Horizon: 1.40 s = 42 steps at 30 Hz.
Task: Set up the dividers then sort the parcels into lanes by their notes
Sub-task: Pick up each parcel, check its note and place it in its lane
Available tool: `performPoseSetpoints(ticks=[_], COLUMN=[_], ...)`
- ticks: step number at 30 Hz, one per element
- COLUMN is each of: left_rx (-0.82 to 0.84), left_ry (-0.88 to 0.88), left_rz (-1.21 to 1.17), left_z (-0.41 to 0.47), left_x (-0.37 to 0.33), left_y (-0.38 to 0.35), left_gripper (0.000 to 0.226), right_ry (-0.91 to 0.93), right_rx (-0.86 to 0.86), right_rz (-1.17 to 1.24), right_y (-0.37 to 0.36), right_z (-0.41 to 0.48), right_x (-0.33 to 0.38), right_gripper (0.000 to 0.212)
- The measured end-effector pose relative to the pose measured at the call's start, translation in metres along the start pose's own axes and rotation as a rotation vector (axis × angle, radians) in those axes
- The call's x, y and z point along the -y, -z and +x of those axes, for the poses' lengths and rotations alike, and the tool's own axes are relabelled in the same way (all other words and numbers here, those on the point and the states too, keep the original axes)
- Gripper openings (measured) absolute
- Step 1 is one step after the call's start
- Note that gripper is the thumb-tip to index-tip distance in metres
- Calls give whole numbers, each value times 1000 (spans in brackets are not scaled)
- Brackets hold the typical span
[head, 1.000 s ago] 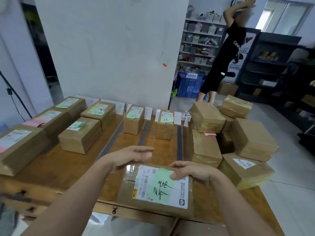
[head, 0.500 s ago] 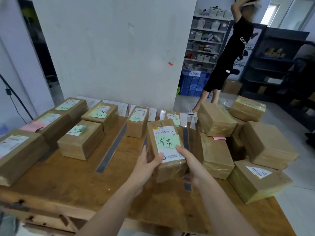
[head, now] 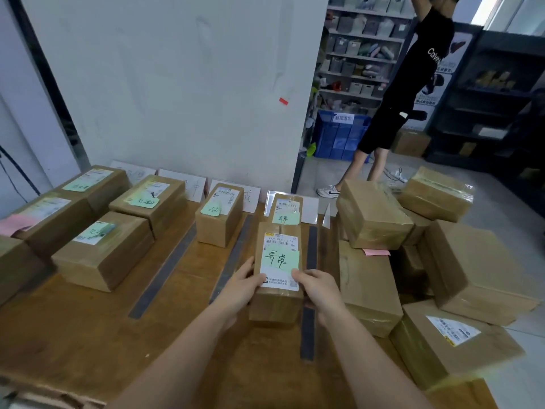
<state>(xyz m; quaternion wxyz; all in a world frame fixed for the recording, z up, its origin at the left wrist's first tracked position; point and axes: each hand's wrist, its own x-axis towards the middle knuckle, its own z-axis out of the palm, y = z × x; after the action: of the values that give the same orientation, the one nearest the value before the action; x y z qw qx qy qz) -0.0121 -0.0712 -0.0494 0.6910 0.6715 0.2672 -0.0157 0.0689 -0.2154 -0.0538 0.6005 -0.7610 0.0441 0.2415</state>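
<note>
Here, left hand (head: 241, 286), right hand (head: 320, 290) grip parcel (head: 275, 305) at wooden table (head: 88, 335); shelves (head: 362, 54) behind.

The nearest parcel (head: 277, 302), brown cardboard like the rest, carries a white label (head: 278, 281) and a pale green note (head: 283, 260) inked in black, on an orange-brown wooden table (head: 88, 335) striped with dark grey dividers (head: 164, 270). A pink note (head: 376, 251) shows among the stacked boxes. Behind, a white wall (head: 177, 84) bears a small red tag (head: 283, 100), beside blue crates (head: 336, 137) and a person (head: 421, 63) in black.

Bare counter (head: 88, 335) lies open near-left; stacked parcels (head: 374, 219) wall the right edge; a far parcel (head: 284, 205) closes the right lane's end.
</note>
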Motion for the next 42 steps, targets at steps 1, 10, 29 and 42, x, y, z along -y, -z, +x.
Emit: performPoseSetpoints(ticks=[1,10,29,42], left_rx=[0,17,15,-7], left_ry=[7,15,-77,-633], left_rz=[21,172,461,903], left_z=[6,41,87,85], left_x=[2,11,12,-56], left_y=[-1,-2,5,-72], left_gripper=[54,52,56,64], right_ry=[-5,-65,24,363], right_rx=[-8,-62,-110,-470], right_rz=[-7,-72,-446,-663], right_y=[0,-7,-23,65], right_z=[6,42,58,17], right_x=[-3,-24,-21,18], right_gripper=[17,19,53,45])
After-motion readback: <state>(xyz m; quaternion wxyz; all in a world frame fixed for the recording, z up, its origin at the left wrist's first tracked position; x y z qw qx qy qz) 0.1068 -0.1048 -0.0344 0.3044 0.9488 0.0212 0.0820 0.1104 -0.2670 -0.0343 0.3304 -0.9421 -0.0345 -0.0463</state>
